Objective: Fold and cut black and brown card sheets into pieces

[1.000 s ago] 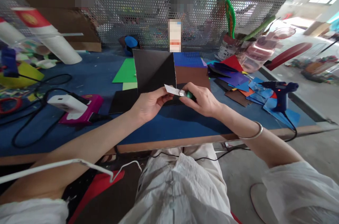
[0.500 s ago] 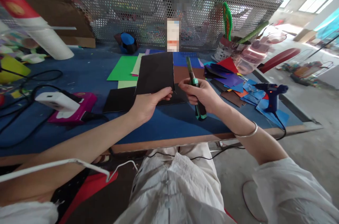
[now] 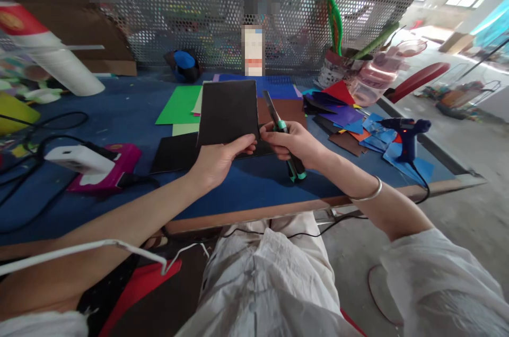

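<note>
My left hand pinches the bottom edge of a black paper sheet and holds it upright above the blue table. Right beside it, my right hand is wrapped round a green-and-black utility knife. The knife's tip points up and back, close to the sheet's right edge. More black paper lies flat on the table under both hands.
Green, blue and brown sheets lie behind the black one. A heap of coloured scraps and a blue glue gun sit at the right. At the left are a white device on a pink box, black cables and a white tube.
My right hand went from pinching a small white strip at the sheet's edge to gripping the knife upright. The folded black sheet now stands flat, and the view shifted slightly.
</note>
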A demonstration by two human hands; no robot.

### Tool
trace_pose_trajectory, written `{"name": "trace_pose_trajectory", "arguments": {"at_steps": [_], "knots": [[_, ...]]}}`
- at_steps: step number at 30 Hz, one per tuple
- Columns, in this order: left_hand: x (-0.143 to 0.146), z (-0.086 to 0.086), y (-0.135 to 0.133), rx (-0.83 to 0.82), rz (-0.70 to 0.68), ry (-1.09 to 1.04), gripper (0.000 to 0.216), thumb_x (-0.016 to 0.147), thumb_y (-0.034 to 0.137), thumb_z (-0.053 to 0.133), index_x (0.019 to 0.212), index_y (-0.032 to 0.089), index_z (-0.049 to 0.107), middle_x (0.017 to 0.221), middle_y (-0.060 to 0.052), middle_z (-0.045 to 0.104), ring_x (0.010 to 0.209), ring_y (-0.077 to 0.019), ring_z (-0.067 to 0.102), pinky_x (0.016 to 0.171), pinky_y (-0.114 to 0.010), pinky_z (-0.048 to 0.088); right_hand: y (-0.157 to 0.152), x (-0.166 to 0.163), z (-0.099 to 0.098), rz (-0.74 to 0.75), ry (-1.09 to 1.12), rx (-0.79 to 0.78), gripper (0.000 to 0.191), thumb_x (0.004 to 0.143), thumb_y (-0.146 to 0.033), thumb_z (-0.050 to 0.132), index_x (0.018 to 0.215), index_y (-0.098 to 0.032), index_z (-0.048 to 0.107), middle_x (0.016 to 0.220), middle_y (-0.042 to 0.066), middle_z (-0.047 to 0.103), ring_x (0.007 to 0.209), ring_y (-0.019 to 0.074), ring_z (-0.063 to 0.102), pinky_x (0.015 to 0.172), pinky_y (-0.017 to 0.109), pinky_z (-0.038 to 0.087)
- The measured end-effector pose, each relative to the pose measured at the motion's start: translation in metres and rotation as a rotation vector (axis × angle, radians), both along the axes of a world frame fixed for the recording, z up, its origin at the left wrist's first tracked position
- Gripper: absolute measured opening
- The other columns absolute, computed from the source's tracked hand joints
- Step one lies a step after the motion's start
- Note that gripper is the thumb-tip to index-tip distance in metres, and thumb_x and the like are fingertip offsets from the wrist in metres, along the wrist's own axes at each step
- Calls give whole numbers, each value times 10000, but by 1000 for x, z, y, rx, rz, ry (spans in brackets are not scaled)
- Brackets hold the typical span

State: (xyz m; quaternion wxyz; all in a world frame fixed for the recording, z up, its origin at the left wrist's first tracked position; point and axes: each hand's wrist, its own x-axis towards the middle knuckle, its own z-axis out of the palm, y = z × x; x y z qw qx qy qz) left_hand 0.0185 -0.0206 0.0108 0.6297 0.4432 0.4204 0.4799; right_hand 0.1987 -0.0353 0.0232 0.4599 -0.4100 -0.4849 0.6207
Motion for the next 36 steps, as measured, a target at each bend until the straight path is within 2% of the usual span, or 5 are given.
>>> {"name": "trace_pose_trajectory", "arguments": {"at_steps": [18,25,27,31,36], "knots": [[-4,0,4,-72,-123,-25,81,679,220,840,691,179,772,717,-16,734,702,-134,661,746,-281,566,-8,-1,3,6,-55,48,378,705,-365,929,840,-175,631,473,-122,407,426,35,316,380,155,266],[-11,6,-14,-27,-586,199,363,738,463,846,592,151,732,616,-97,709,533,-174,641,531,-293,531,-19,6,21,-135,-220,-56,255,823,-110,687,635,-189,535,447,-96,390,410,41,320,358,156,274],[-16,9,-30,318,-775,408,309,855,415,748,637,196,733,636,-60,720,567,-170,665,572,-285,554,-31,15,21,-155,-261,-145,290,811,-99,678,604,-195,499,471,-88,400,409,38,321,354,158,264],[-22,5,-53,1155,-647,551,143,962,223,636,989,229,776,1069,-83,804,961,-203,758,864,-315,611,-66,31,12,-133,-415,-259,288,800,-126,691,585,-200,514,477,-69,429,406,51,351,367,183,291],[-16,-20,-47,1408,-636,827,346,1062,310,527,1281,116,711,1310,-186,733,1227,-288,701,1046,-439,599,-101,33,6,-126,-635,-205,224,841,-190,685,649,-206,570,441,-67,467,407,76,405,406,212,313]]}}
